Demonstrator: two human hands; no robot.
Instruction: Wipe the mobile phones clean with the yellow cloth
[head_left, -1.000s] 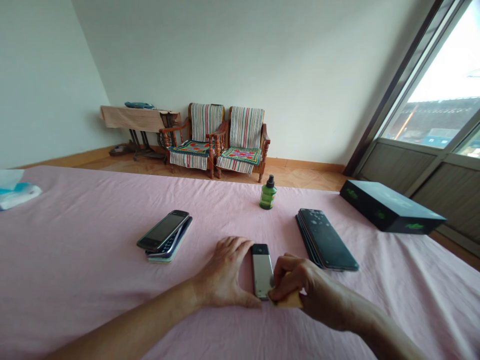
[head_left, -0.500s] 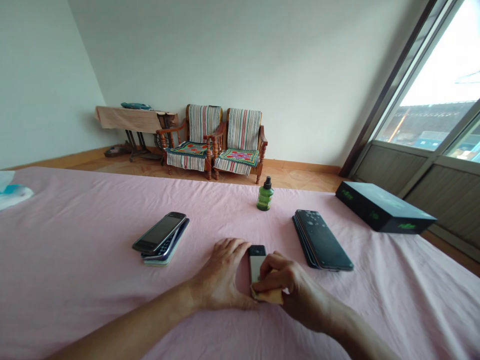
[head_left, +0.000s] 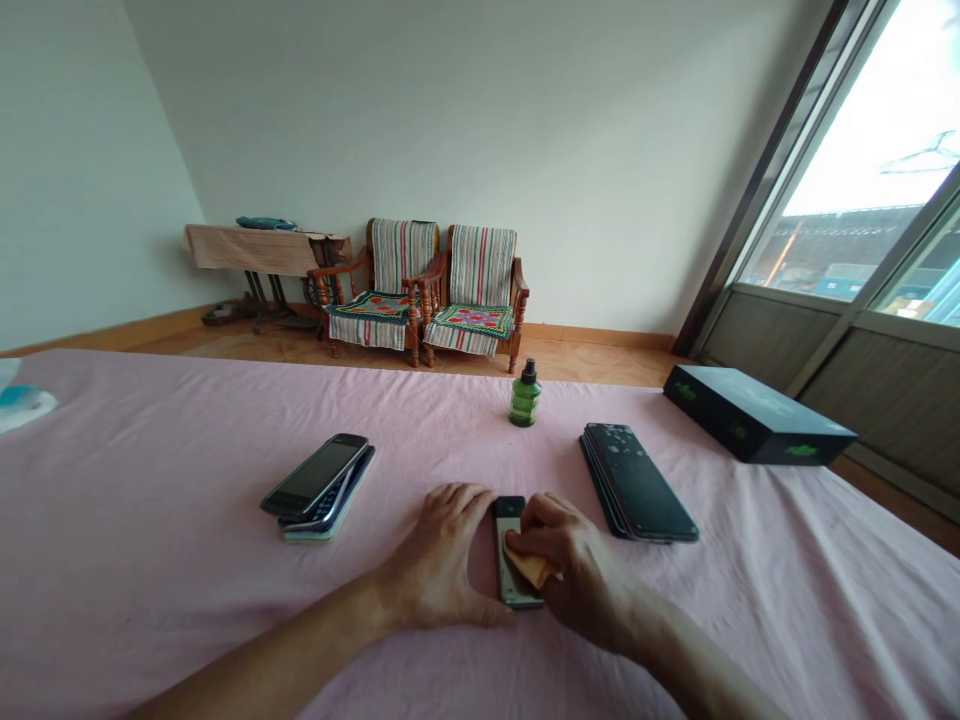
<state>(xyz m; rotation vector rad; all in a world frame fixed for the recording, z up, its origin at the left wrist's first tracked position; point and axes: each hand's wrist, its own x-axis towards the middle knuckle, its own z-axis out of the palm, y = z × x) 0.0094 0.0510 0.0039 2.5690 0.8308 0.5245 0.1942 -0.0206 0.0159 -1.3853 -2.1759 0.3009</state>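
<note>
A slim mobile phone [head_left: 509, 588], dark at its top end and pale below, lies flat on the pink cloth-covered surface [head_left: 420, 665]. My left hand [head_left: 439, 560] steadies it from the left, with the fingertips by its upper corner and the thumb at its lower end. Pinched in my right hand [head_left: 581, 570] is a folded yellow-orange cloth [head_left: 531, 568], pressed on the phone's pale face. The right fingers cover part of the phone's right side.
To the left, several old phones [head_left: 319, 480] are stacked askew. A stack of dark smartphones [head_left: 641, 485] lies on the right. Beyond my hands stands a green spray bottle [head_left: 524, 398]. A black box [head_left: 750, 415] sits at the far right. Two wooden chairs [head_left: 474, 320] are by the wall.
My right hand has slid the cloth up the phone, away from me, uncovering the phone's lower end. My left hand keeps its place. The view has shifted slightly.
</note>
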